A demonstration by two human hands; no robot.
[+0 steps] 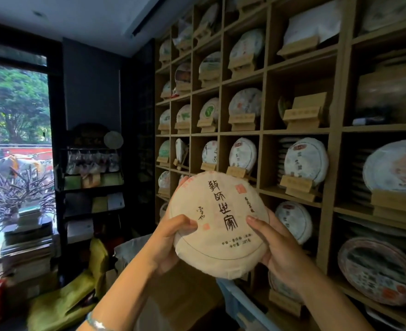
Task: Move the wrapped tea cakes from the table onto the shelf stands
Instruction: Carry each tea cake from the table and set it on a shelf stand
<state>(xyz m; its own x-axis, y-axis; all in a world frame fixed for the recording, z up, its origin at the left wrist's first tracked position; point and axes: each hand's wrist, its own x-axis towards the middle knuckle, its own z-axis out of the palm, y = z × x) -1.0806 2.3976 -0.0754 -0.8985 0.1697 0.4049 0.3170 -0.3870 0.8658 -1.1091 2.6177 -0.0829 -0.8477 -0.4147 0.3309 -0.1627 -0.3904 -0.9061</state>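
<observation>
- Gripping the round, paper-wrapped tea cake (218, 223) from both sides, the person held it up in the air in front of the wooden shelf (266, 130), its printed face turned toward the camera.
- The left hand (173, 237) curled round the cake's lower left edge, thumb lying across the front of the wrapper and fingertips showing past the upper left rim.
- The right hand (278, 244) clasped the lower right edge, thumb pressed on the front face and the other fingers wrapped behind, out of sight.
- A bracelet (96, 322) sat on the left wrist.
- The cake touched neither the shelf nor any stand; it was tilted slightly, with dark brushed characters and small red seals on the paper.
- Behind it, most shelf compartments held other wrapped cakes propped upright on small wooden stands; one such stand (302, 111) to the upper right showed no cake on its front.
- To the left stood a dark rack (89, 187) of packets, a window (15, 151) with greenery beyond it, and yellow-green bags (63, 304) low down.
</observation>
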